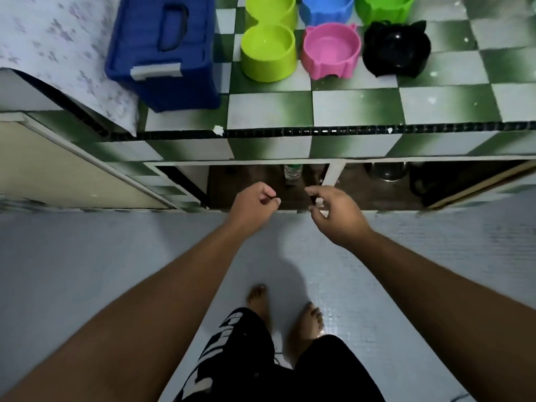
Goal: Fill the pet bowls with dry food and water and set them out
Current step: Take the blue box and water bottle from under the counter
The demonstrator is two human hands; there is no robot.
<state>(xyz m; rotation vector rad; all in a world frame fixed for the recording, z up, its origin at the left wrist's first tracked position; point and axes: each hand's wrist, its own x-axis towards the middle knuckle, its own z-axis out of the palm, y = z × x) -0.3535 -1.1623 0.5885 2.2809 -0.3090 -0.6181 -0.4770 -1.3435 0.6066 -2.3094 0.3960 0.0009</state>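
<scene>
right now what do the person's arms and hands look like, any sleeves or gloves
Both arms are bare as far up as the view shows, with no sleeves. The left hand and right hand wear no gloves, and no watch or bracelet shows at either wrist. Below are black shorts with white lettering.
</scene>
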